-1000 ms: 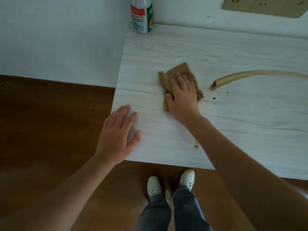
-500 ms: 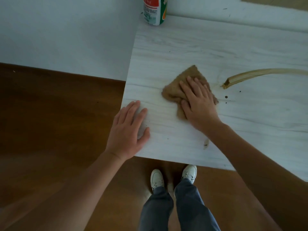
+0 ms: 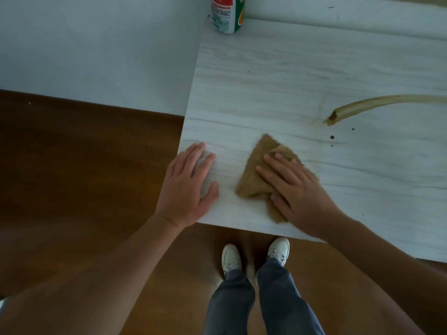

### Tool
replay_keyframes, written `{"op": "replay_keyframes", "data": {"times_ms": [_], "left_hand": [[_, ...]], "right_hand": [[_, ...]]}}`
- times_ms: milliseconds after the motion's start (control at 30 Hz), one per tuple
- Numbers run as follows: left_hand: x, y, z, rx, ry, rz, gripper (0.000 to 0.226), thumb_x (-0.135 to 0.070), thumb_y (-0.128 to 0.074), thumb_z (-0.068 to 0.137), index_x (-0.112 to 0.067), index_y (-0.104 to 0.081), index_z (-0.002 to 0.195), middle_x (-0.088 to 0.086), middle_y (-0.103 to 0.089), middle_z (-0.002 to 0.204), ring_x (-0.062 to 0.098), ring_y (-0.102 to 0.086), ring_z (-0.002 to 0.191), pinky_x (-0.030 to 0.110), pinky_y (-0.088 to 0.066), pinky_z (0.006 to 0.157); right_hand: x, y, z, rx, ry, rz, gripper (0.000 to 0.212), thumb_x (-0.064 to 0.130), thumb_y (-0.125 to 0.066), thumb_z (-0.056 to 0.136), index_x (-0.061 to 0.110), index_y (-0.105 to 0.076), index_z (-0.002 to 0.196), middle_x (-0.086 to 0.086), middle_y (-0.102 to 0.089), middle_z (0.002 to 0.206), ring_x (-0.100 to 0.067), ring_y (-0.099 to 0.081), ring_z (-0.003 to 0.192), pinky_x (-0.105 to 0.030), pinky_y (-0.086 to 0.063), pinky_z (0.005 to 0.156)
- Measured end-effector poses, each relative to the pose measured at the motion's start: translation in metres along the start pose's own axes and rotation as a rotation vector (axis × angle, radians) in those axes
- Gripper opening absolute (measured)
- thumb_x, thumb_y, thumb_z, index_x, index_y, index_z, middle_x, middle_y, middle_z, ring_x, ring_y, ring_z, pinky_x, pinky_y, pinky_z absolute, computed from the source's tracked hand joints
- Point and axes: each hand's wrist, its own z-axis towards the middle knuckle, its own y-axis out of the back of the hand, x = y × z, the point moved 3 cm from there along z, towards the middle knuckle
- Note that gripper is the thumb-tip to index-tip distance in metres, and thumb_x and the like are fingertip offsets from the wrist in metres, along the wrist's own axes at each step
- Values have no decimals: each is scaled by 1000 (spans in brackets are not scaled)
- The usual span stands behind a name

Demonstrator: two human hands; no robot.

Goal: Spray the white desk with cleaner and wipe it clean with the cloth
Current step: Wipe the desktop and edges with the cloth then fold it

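Observation:
The white wood-grain desk [image 3: 302, 76] fills the upper right. A brown cloth [image 3: 256, 175] lies crumpled near the desk's front left corner, and my right hand [image 3: 297, 192] presses flat on it with fingers spread. My left hand [image 3: 188, 187] rests palm down on the desk's left edge, fingers apart, holding nothing. The cleaner bottle [image 3: 227, 14], with a red, white and green label, stands at the far left corner of the desk; its top is cut off by the frame.
A curved brown streak [image 3: 377, 106] runs across the desk to the right, with a few dark specks [image 3: 331, 137] near its end. Brown wooden floor [image 3: 72, 177] lies left and below. My legs and white shoes [image 3: 256, 257] stand under the front edge.
My right hand has dragged the cloth toward the front left corner of the desk, away from the streak. My left hand stays on the desk edge.

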Motion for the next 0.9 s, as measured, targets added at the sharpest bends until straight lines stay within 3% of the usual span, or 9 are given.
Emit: {"op": "replay_keyframes", "data": {"times_ms": [133, 200, 300, 433, 567, 800, 900], "left_hand": [[1, -1, -1, -14, 0, -18, 62, -49, -30, 102, -14, -43, 151, 10, -31, 164, 25, -22, 155, 43, -21, 127], [2, -2, -2, -23, 15, -25, 60, -48, -32, 103, -13, -44, 150, 10, -31, 164, 26, -23, 155, 44, -22, 126], [2, -2, -1, -38, 32, -26, 59, -47, -41, 102, -12, -45, 148, 11, -36, 161, 26, -29, 152, 44, -27, 125], [0, 7, -19, -106, 18, -69, 50, -44, -56, 97, -10, -58, 134, 8, -53, 143, 23, -47, 136, 39, -41, 115], [5, 9, -78, -136, 38, -89, 43, -40, -59, 97, -10, -62, 128, 6, -56, 140, 21, -49, 134, 33, -41, 114], [6, 0, -106, -138, 86, -82, 40, -39, -55, 100, -11, -64, 128, 5, -56, 144, 19, -47, 140, 33, -40, 118], [7, 2, -105, -152, 102, -92, 37, -38, -54, 101, -13, -65, 126, 3, -58, 142, 17, -49, 138, 28, -37, 118]], "right_hand": [[2, 9, 53, -133, -286, 73, 58, 36, -35, 102, 25, -23, 157, -2, -16, 166, -23, -6, 154, -46, -4, 126], [23, 5, 83, -157, -333, 67, 58, 34, -36, 102, 24, -23, 157, -5, -14, 166, -25, -4, 154, -44, 2, 125], [58, -2, 104, -153, -256, 86, 55, 35, -32, 102, 23, -28, 155, -6, -19, 165, -26, -7, 154, -45, 2, 125], [80, -11, 76, -88, -89, 67, 58, 41, -21, 100, 22, -30, 154, -6, -24, 163, -26, -12, 153, -48, -8, 125], [74, -15, 34, -6, 49, 44, 57, 40, -26, 101, 25, -27, 156, 0, -21, 165, -21, -10, 154, -47, -11, 125], [93, -10, 92, -149, -184, 90, 57, 37, -32, 99, 23, -32, 154, -5, -22, 164, -26, -11, 153, -44, -1, 125], [119, -20, 97, -168, -177, 85, 54, 34, -33, 101, 20, -36, 152, -8, -26, 163, -29, -14, 153, -48, -6, 125]]}}
